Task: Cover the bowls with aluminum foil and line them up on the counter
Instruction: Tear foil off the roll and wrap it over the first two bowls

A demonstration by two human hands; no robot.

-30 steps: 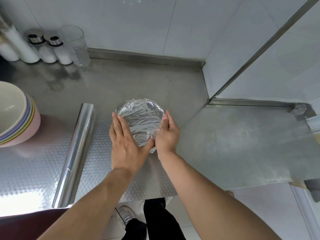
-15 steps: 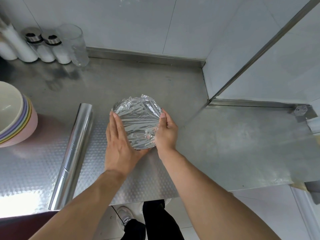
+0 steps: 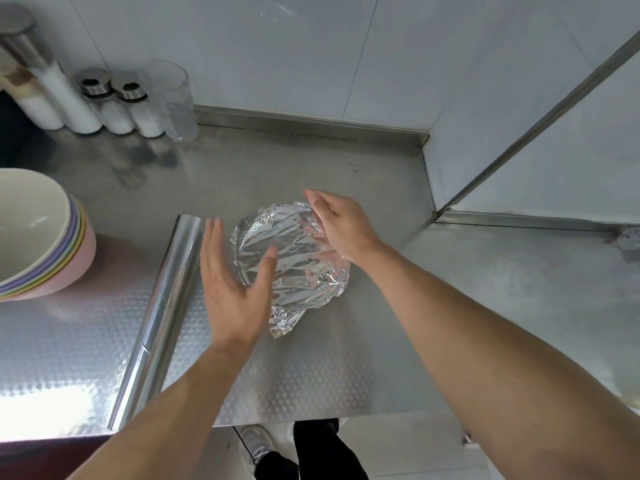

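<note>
A bowl wrapped in crumpled aluminum foil (image 3: 287, 251) sits in the middle of the steel counter (image 3: 485, 306); a loose foil tail sticks out at its near side. My left hand (image 3: 232, 289) is just left of the bowl with fingers straight and spread, its thumb over the foil's edge. My right hand (image 3: 343, 223) lies against the bowl's far right rim, fingers relaxed and pointing away from me, palm on the foil. A roll of aluminum foil (image 3: 162, 306) lies to the left of my left hand. A stack of several pastel bowls (image 3: 41, 237) stands uncovered at the left edge.
Salt shakers (image 3: 121, 105), taller white bottles and a clear glass (image 3: 173, 98) stand along the back wall at left. A tiled wall corner (image 3: 429, 174) juts in at the right. The counter's front edge runs just below my forearms.
Both hands have come off the near rim they were cupping. The left hand has lifted away to the left and spread; the right has slid to the far right rim. The camera has come nearer.
</note>
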